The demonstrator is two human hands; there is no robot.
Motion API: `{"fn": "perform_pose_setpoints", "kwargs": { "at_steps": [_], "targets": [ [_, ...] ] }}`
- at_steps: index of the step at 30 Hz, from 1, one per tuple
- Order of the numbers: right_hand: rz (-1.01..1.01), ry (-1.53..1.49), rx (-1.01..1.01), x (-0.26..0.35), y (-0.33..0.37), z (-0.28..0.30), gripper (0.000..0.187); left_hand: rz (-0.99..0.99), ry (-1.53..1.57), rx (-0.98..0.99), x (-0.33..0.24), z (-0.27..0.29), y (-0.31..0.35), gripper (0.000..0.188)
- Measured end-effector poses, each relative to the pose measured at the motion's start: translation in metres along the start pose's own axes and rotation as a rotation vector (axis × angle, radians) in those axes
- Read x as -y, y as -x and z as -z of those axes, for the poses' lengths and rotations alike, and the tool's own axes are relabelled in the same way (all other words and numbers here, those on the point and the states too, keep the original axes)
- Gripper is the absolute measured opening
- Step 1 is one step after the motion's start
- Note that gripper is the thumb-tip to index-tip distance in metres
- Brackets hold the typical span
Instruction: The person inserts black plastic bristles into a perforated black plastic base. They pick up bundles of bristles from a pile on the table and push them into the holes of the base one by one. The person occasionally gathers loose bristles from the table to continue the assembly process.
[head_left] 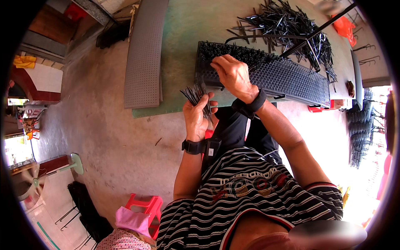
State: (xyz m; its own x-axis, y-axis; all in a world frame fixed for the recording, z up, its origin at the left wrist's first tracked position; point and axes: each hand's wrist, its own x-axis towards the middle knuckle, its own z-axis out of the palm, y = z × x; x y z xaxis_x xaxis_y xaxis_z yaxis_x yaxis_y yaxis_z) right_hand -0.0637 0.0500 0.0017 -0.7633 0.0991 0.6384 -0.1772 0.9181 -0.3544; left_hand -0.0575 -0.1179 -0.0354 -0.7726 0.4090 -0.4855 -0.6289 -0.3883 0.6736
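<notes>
My left hand (196, 116) is closed around a bundle of thin black sticks (192, 96), which fan out above the fingers just off the table's near edge. My right hand (235, 77) is over the left part of a long dark rack (291, 86) with rows of round holes. Its thumb and fingers are pinched together, and what they hold, if anything, is too small to make out. Many short black pieces (233, 51) stand crowded in the rack's far left part. Toward the right, its near holes show bare.
A large loose heap of black sticks (287, 25) covers the back of the green table (179, 54). A black metal frame (306, 39) rises over the rack. Grey perforated sheets (146, 54) lie along the table's left edge. A red stool (143, 204) stands behind on the floor.
</notes>
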Motion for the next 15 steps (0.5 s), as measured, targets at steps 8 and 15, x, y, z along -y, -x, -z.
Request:
{"fn": "perform_pose_setpoints", "kwargs": {
  "at_steps": [8, 15],
  "targets": [
    [-0.383, -0.328, 0.439, 0.008, 0.005, 0.021, 0.020, -0.005, 0.037, 0.040, 0.000, -0.011, 0.006, 0.015],
    [-0.833, -0.753, 0.410, 0.015, 0.024, 0.027, 0.017, -0.021, 0.028, 0.049, 0.004, -0.018, 0.005, 0.016]
  ]
}}
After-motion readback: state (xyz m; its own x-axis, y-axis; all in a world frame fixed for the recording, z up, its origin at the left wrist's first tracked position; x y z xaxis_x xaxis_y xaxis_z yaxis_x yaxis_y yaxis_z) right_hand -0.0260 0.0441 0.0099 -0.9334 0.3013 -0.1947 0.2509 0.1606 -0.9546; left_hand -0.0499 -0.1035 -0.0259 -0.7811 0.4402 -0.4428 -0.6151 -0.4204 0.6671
